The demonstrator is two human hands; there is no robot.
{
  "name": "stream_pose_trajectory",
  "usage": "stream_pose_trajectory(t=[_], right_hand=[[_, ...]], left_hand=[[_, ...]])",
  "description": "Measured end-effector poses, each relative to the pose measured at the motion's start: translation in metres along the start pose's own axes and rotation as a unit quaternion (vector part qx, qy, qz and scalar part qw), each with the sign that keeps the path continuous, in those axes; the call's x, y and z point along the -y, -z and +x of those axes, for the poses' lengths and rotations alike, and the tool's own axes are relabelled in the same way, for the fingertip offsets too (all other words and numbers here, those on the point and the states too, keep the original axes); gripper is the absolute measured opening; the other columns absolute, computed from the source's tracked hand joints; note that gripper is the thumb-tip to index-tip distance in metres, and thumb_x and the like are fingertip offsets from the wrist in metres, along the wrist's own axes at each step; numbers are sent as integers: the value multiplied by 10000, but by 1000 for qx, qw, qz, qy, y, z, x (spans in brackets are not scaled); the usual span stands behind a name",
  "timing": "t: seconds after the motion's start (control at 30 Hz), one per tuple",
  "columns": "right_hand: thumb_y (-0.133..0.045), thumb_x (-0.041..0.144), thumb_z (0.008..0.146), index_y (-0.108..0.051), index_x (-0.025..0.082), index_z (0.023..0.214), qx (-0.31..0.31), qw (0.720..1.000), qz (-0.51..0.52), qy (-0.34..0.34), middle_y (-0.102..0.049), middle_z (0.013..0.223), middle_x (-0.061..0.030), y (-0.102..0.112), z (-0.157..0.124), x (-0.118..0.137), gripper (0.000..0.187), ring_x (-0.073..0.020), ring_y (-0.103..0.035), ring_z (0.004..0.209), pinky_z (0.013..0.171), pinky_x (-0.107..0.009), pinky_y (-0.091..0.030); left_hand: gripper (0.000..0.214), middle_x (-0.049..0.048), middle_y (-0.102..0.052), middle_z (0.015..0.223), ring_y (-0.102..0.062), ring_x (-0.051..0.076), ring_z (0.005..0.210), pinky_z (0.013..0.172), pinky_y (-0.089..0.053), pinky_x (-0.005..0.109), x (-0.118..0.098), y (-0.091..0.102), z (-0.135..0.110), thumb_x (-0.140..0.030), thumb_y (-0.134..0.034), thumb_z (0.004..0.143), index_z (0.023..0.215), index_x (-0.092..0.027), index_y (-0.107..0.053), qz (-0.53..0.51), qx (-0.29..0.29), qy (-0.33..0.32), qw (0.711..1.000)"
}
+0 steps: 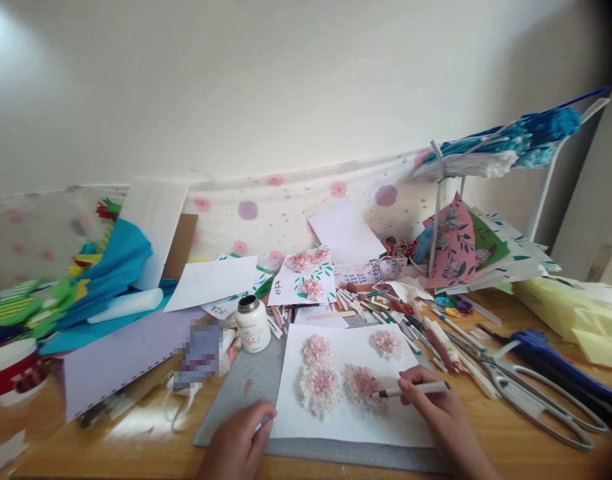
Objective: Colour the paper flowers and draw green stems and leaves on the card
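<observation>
A white sheet of paper (353,413) lies on a grey mat (246,393) and carries several pink-and-white paper flowers (320,387). My right hand (436,407) is closed round a white marker pen (411,391), whose tip touches the lower right flower (361,385). At the sheet's lower left corner my left hand (241,440) rests, its fingers curled around a small white object I cannot make out.
A white bottle (252,323) stands left of the sheet. Many marker pens (381,313) lie behind it, with scissors (531,390) and a blue glue gun (556,363) to the right. Coloured paper piles (106,280) fill the left, patterned paper (456,243) the back right.
</observation>
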State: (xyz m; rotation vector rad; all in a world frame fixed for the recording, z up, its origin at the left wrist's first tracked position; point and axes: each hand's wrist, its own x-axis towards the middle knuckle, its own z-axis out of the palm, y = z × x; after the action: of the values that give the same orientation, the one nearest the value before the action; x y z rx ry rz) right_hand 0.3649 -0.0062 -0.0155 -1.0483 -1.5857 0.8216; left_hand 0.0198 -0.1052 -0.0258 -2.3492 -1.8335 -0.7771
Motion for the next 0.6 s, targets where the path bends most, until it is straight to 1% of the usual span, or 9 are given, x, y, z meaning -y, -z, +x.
stream_pose_trajectory(t=[0.03,0.1,0.17,0.23,0.3,0.37,0.43,0.5,0.6], right_hand=[[-577,540,839,-597,202,627,-2,1000,-2,-3,-601,606,-30,1,0,-1,400,-210,-569,616,593,-292,-441],[-586,551,835,-603,199,624,-7,1000,-3,-8,-604,614,-30,2,-1,-2,410,-209,-572,623,594,-286,-445],[-598,565,823,-610,199,617,-15,1000,-3,-12,-615,625,-37,2,-3,-3,420,-218,-587,643,587,-282,-449],[-599,565,827,-613,201,620,-33,999,0,-18,-634,655,-46,2,-5,-4,419,-236,-616,704,592,-275,-456],[-592,551,846,-615,204,636,-53,998,2,-26,-646,679,-47,2,-7,-5,406,-251,-641,775,599,-263,-463],[-583,531,864,-619,205,648,-54,998,-11,-20,-658,696,-48,3,-9,-6,393,-256,-659,814,608,-254,-482],[-570,502,886,-622,204,647,-36,999,-40,4,-669,706,-50,5,-8,-6,386,-252,-675,821,617,-246,-508],[-559,455,909,-626,206,656,-29,996,-71,44,-676,714,-46,9,-7,-7,361,-235,-687,791,610,-234,-530],[-569,342,927,-678,223,836,-46,985,-115,120,-706,790,-31,11,-4,-4,185,-203,-702,761,625,-221,-560]], left_hand=[[193,-24,-669,807,-656,146,720,635,-498,211,-1,4,6,-247,-408,986,918,-238,-588,-9,21,23,999],[184,-13,-653,814,-642,164,750,670,-491,248,0,10,21,-192,-426,955,878,-214,-592,-24,60,58,996],[191,18,-646,915,-634,190,859,761,-493,305,3,14,38,-119,-445,923,951,-192,-619,-39,95,76,992],[261,41,-628,968,-622,200,897,794,-493,345,6,16,56,-60,-434,922,1063,-171,-623,-54,120,83,988],[292,47,-620,977,-619,196,886,798,-498,356,9,14,72,-38,-420,943,1132,-156,-609,-66,135,84,985],[283,58,-623,1045,-615,206,950,851,-495,380,12,10,86,-42,-447,951,1169,-151,-591,-75,140,85,984],[285,71,-615,1127,-594,225,1041,914,-474,411,16,4,96,-51,-495,936,1190,-152,-576,-80,139,90,983],[292,68,-618,1096,-593,232,1023,889,-472,406,20,0,103,-56,-528,901,1172,-150,-582,-85,139,96,982],[297,67,-605,1050,-594,238,953,826,-457,377,23,0,106,-104,-521,843,1122,-170,-603,-94,125,111,981]])
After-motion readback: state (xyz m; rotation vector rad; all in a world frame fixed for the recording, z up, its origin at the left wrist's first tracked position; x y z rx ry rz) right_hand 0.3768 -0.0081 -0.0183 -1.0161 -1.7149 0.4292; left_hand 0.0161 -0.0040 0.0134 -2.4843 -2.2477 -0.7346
